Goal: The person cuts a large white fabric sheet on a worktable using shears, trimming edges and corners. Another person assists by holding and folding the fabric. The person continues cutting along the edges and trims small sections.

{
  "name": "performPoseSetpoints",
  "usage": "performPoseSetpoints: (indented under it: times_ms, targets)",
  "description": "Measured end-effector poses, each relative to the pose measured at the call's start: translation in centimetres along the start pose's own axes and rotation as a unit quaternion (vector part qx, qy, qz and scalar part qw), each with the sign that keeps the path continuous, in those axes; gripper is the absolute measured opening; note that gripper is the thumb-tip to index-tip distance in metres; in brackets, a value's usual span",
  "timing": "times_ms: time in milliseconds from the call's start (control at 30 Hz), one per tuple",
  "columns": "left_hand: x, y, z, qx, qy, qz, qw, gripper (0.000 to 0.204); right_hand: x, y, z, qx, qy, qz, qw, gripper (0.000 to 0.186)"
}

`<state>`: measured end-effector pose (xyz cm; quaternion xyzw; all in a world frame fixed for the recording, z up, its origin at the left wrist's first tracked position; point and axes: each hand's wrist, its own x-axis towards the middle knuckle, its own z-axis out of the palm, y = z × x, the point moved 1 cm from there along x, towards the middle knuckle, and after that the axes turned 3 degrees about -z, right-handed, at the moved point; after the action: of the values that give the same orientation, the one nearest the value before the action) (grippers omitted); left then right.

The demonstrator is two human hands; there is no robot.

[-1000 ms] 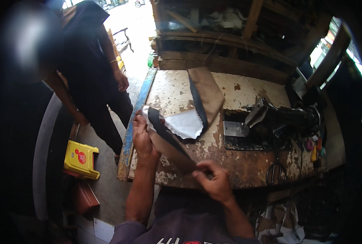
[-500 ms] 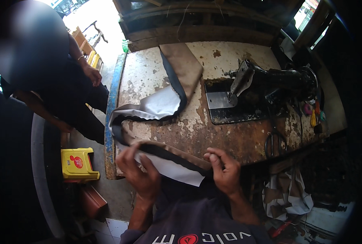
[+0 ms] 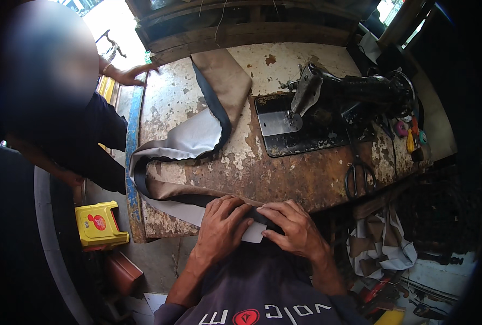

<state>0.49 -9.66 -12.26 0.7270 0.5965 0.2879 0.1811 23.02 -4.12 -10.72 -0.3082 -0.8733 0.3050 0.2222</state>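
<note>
I see bare left hand (image 3: pixel 223 227) and right hand (image 3: pixel 296 228) pinching the near end of a long brown-and-silver, black-edged fabric strip (image 3: pixel 197 132); rest curves across the worn wooden table (image 3: pixel 290 181), left of the black metal sewing machine (image 3: pixel 355 97).

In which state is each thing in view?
Left hand: closed on fabric
Right hand: closed on fabric
Fabric: bent in a curve, near end held
Sewing machine: upright, fabric beside it
Scissors: lying flat, apparently closed
Brown-white cloth: crumpled
Co-worker's hand: fingers outstretched
Stool: apparently standing
</note>
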Motion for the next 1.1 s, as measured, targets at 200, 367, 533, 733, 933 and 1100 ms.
performPoseSetpoints:
  times_ms: [200,367,533,733,933,1100]
  targets:
    - [-0.3,1.4,-0.1,0.036,0.105,-0.010,0.994,0.032,0.3,0.6,0.0,0.063,0.044,0.038,0.996,0.035]
    - [-1.8,4.3,0.3,-0.105,0.210,-0.005,0.972,0.031,0.5,-1.0,2.5,0.416,0.109,0.261,0.864,0.021]
    - [-0.9,3.8,0.5,-0.130,0.183,-0.101,0.969,0.038,1.2,-1.0,3.7,0.557,0.095,0.249,0.787,0.025]
    - [-0.1,2.9,0.3,-0.190,0.144,-0.134,0.962,0.031,1.0,-0.4,3.6,0.516,0.077,0.251,0.815,0.026]
    - [0.6,3.0,1.3,-0.219,0.151,-0.145,0.953,0.020,1.0,0.1,3.9,0.533,0.110,0.256,0.799,0.025]
    - [1.1,2.8,2.1,-0.192,0.128,-0.137,0.963,0.015,0.1,-0.2,2.5,0.411,0.139,0.297,0.851,0.022]
